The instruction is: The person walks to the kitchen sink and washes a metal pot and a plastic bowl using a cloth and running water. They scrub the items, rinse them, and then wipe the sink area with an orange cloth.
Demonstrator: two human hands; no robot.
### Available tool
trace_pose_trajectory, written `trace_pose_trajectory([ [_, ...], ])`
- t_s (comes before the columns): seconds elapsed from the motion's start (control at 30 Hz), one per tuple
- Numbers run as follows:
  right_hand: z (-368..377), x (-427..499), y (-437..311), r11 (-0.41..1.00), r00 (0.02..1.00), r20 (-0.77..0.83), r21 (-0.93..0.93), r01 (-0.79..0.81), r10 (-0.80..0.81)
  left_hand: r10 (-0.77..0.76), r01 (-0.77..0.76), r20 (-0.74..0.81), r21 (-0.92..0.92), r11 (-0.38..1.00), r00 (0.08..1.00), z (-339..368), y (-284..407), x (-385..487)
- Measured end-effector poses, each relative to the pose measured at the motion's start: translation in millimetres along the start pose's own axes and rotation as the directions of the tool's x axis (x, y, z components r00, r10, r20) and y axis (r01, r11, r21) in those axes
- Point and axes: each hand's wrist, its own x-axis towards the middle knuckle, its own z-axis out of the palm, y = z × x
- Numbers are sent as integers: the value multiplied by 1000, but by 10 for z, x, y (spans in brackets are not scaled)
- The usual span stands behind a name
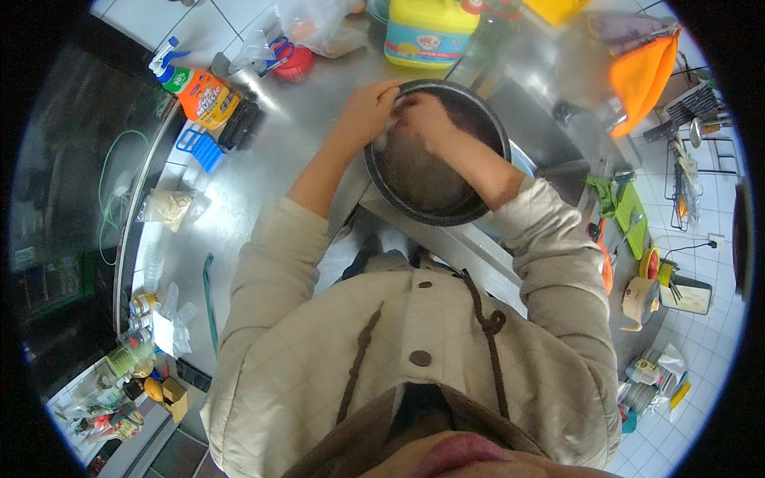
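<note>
A round dark pot [439,220], likely an inner cooking pot, is tipped toward me at the front of the steel counter. Over its upper left rim my left hand [372,109] is closed, fingers hooked on the edge. My right hand [427,122] reaches inside, pressed near the left wall with its fingers bent. Something pale shows by those fingers, but blur hides what it is and whether it is held. The inner wall looks brownish and wet.
A yellow detergent jug [427,36] stands behind the pot. An orange Mr Muscle spray bottle [200,95] and a blue plastic rack [201,149] are at the left. An orange cloth [642,83] hangs at the right, above the steel sink [538,125]. A green chopping board [632,221] leans farther right.
</note>
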Motion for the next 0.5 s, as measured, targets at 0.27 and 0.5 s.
trace_pose_trajectory([
  [0.27, 56, 1, 180, 835, 911, 69, -374, 402, -408, -184, 168, -207, -92, 982, 961, 72, 191, -381],
  [0.5, 224, 47, 79, 738, 935, 68, -594, 319, -348, 158, -21, -474, 281, 960, 866, 199, 76, -511],
])
